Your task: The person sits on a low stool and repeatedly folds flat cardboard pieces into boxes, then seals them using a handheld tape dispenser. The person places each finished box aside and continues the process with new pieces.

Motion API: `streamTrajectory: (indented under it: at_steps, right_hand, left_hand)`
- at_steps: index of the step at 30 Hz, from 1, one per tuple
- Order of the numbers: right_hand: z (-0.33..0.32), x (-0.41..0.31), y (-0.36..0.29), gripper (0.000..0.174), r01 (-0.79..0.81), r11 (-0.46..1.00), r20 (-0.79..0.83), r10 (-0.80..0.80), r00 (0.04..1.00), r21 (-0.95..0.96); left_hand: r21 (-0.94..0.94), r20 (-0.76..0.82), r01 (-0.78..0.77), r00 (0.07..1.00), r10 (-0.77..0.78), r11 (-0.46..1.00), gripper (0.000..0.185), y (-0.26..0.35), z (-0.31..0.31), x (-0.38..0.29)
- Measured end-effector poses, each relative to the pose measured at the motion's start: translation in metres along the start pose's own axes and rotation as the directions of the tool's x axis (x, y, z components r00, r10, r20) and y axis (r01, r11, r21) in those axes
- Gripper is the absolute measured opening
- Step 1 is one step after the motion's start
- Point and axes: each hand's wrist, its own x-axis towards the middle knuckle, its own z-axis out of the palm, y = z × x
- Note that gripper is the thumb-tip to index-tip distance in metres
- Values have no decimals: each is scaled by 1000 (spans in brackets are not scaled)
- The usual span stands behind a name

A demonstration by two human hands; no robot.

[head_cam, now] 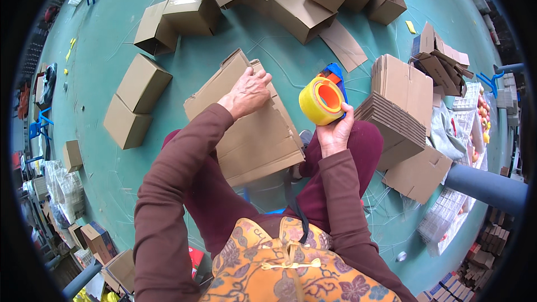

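A brown cardboard carton (262,134) stands tilted between my knees, its creased flap edges along the far and right sides. My left hand (247,92) rests on its far part, fingers bent over the flap edges; the thumb is hidden. To the right of the carton, my right hand (335,130) holds a blue hand-held tape dispenser (345,88). A thick roll of yellowish packing tape (312,102) with an orange core is loaded in it. The dispenser is held up, apart from the carton.
Formed cardboard boxes (302,12) lie ahead; two more (142,86) sit at the left. Stacked flat cartons (390,121) stand by my right knee. A grey pipe (486,188) and white plastic crates (444,214) are farther right. Loose strapping strips cross the green floor (96,105).
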Motion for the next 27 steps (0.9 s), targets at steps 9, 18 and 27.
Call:
streamTrajectory:
  at_steps: [9, 18, 27]
  right_hand:
    - [14, -47, 70, 60, -348, 925, 216, 312, 925, 153]
    - [76, -66, 31, 52, -113, 991, 277, 91, 956, 66]
    - [161, -58, -19, 62, 558, 781, 618, -296, 728, -282]
  left_hand:
    - [126, 123, 69, 989, -84, 990, 6, 23, -35, -48]
    - [30, -316, 94, 945, -80, 995, 12, 54, -105, -123]
    - [-245, -410, 139, 882, -232, 960, 16, 85, -87, -176]
